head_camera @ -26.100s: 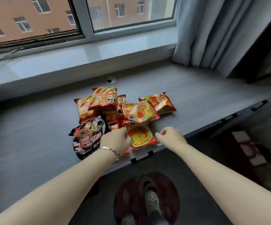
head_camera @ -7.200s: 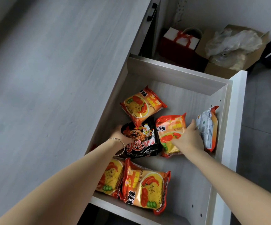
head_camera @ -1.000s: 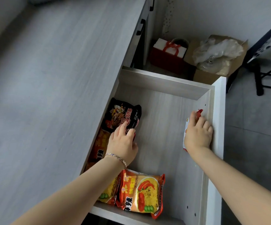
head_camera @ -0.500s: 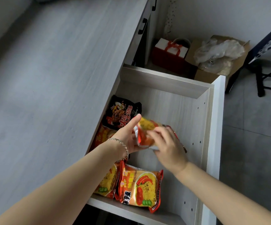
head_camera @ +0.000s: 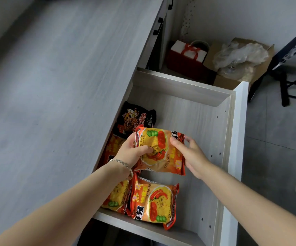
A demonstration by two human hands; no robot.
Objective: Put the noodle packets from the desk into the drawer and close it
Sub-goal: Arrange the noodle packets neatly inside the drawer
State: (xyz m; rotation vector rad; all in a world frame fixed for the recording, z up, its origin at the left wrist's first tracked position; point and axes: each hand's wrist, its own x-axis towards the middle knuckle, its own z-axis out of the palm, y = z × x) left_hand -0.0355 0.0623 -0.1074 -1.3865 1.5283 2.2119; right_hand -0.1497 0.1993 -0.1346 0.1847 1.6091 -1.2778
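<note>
The drawer [head_camera: 236, 139] stands pulled out to the right of the grey desk top [head_camera: 58, 89]. Over its middle I hold one orange noodle packet [head_camera: 163, 153] flat, face up. My left hand [head_camera: 133, 151] grips its left edge with the thumb on top. My right hand [head_camera: 189, 153] holds its right edge. A black noodle packet [head_camera: 134, 119] lies at the drawer's far left. Two orange packets lie at the near end: one [head_camera: 152, 205] face up, another [head_camera: 117, 197] partly under my left wrist. One more orange packet [head_camera: 111, 148] lies along the left wall.
The desk top carries no packets in view. Beyond the drawer on the floor sit a red gift bag [head_camera: 188, 57] and a cardboard box with plastic wrap [head_camera: 239, 57]. A dark chair frame [head_camera: 289, 82] stands at the right.
A second ago my right hand took a packet from the drawer's right wall. Both hands now hold it turned flat and face up over the drawer's middle.
</note>
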